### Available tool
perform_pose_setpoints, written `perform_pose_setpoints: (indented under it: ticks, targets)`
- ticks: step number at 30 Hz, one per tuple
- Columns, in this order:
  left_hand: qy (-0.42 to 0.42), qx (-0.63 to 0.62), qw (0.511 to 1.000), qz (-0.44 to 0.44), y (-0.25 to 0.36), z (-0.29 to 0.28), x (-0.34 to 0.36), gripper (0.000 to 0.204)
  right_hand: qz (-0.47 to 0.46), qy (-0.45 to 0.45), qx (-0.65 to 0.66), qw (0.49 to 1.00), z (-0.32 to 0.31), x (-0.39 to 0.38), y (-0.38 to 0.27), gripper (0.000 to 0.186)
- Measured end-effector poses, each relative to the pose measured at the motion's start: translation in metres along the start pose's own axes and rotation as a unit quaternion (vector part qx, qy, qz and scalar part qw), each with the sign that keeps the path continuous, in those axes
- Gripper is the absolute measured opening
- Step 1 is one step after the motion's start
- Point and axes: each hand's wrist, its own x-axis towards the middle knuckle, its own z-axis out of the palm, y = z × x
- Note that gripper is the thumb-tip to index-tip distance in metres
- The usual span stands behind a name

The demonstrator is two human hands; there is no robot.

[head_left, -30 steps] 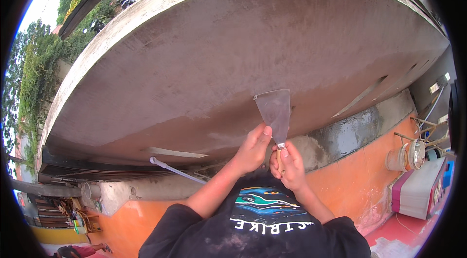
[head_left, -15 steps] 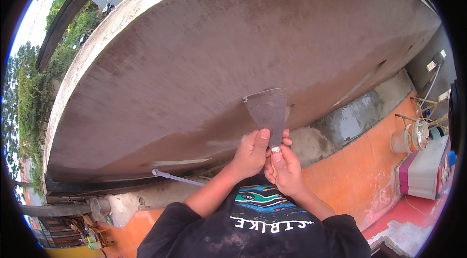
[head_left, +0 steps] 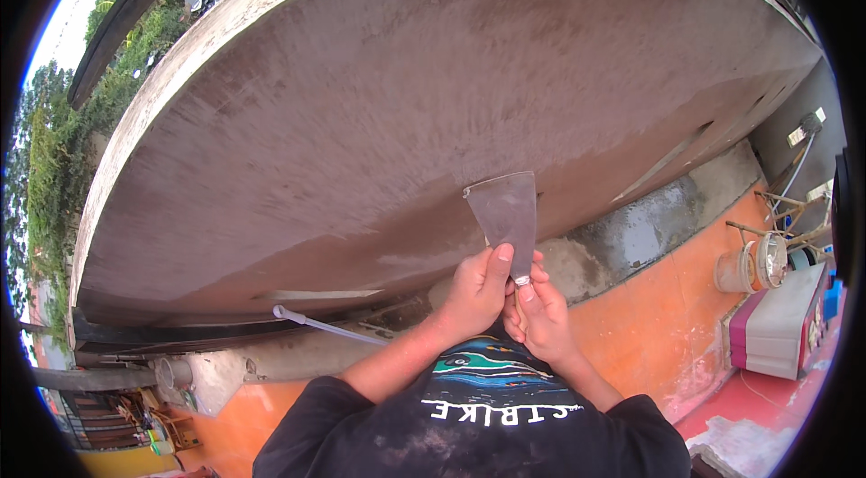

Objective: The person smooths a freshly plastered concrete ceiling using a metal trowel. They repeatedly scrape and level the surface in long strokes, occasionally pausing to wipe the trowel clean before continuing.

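A wide putty knife [head_left: 507, 215] is held in front of the wall, its grey-coated blade fanning out upward. My right hand [head_left: 544, 320] is closed round its handle, just under the pale metal collar, with the thumb lying along it. From the left, my left hand [head_left: 476, 291] grips the lower blade near its neck, thumb on the front face and fingers hidden behind. Beyond the blade spreads a long wall [head_left: 361, 117] with a streaky grey-brown coat, darker and wet-looking along its lower part. Whether the blade's edge touches the wall, I cannot tell.
A pale rod [head_left: 329, 326] sticks out beside my left forearm. Orange tiled floor [head_left: 640, 325] lies to the right, next to a wet concrete strip [head_left: 645, 230]. Buckets [head_left: 769, 260] and a white-and-magenta box-like object [head_left: 771, 323] stand at the far right.
The putty knife and both hands have shifted slightly down and to the right in the view. Both hands keep their hold.
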Motion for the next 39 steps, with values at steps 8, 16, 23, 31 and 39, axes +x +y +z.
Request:
perform_pose_setpoints:
  ticks: [8,16,23,31,39]
  targets:
    - [0.01,0.029,0.999,0.011,-0.003,-0.004,0.008,0.056,-0.001,0.004,0.014,1.0,0.005,0.009,0.001,0.024]
    - [0.043,0.0,0.999,0.027,-0.004,0.012,0.003,0.053,-0.03,-0.016,0.039,0.999,0.0,0.005,0.007,0.021]
    - [0.057,0.003,0.998,0.029,0.001,0.017,0.007,0.051,-0.011,0.012,-0.01,1.0,0.001,0.004,-0.004,0.021]
    - [0.063,0.0,0.997,0.035,-0.002,0.011,0.007,0.051,0.002,0.016,-0.054,0.998,0.01,0.006,-0.005,0.023]
    - [0.052,0.017,0.996,0.067,0.009,0.014,0.013,0.051,-0.046,0.005,0.007,0.999,0.005,0.016,-0.005,0.023]
